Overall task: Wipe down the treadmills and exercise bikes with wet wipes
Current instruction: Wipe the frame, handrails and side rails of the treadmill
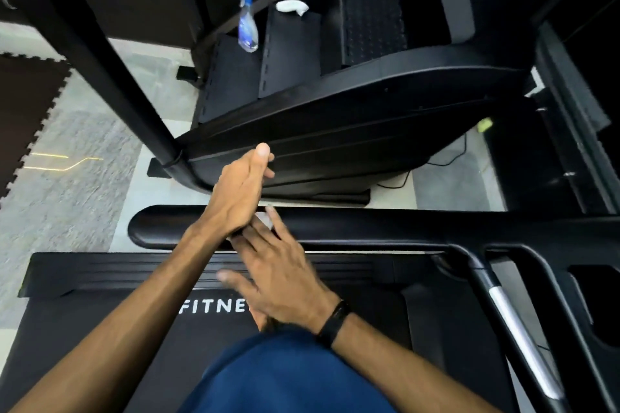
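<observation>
I stand on a black treadmill whose belt (84, 329) carries white "FITNE" lettering. Its left handrail (369, 228) crosses the view in front of me. A small white wet wipe (263, 219) lies on this rail, mostly hidden between my hands. My right hand (278, 271), with a black band on its wrist, reaches to the rail with straight fingers that press on the wipe. Above the rail, my left hand (241, 191) is held edge-on with straight fingers and the thumb up, its heel against the right hand's fingertips.
Beyond the rail stands a black stair-climber (335, 131). On its steps are a blue-capped spray bottle (247, 23) and a white cloth (291, 7). The treadmill console frame (523, 312) is at right. Grey carpet (67, 178) and a dark puzzle mat (23, 117) lie at left.
</observation>
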Tool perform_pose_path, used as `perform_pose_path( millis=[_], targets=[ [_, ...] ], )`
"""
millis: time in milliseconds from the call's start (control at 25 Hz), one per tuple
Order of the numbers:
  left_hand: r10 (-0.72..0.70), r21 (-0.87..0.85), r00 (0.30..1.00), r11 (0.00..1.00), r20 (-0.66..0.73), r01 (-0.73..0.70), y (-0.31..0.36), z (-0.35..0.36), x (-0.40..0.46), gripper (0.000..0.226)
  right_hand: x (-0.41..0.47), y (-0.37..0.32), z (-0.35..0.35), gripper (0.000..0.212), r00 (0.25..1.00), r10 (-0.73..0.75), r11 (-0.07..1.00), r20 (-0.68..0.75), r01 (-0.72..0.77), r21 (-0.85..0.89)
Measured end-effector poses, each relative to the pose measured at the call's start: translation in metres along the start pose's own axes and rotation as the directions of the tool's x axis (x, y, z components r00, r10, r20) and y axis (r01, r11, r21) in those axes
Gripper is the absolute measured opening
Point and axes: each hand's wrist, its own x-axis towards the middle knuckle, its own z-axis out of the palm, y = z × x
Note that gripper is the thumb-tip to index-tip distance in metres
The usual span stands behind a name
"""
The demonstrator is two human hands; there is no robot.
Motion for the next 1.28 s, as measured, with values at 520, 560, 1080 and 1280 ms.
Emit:
perform_pose_path(
  millis=[520,560,1080,1280],
  targets=[
    [0.102,0.141,0.984,0.982,0.147,-0.123,0.054,0.157,-0.027,0.080,-0.170,0.202,-0.080,0.094,0.668,0.743,0.644,-0.044,-0.730,-0.229],
    [0.102,0.146,0.983,0.981,0.155,-0.125,0.060,0.170,-0.029,0.080,-0.174,0.192,-0.077,0.093,0.756,0.655,0.736,-0.016,-0.642,-0.213],
    [0.139,0.389,0.932,0.880,0.333,-0.271,0.082,0.224,-0.020,0.040,-0.196,0.198,-0.096,0.084,0.905,0.381,0.923,0.189,-0.361,-0.131],
    [0.244,0.404,0.869,0.809,0.432,-0.428,0.076,0.230,-0.011,0.061,-0.244,0.245,-0.110,0.096,0.634,0.768,0.632,0.088,-0.730,-0.262]
  ],
)
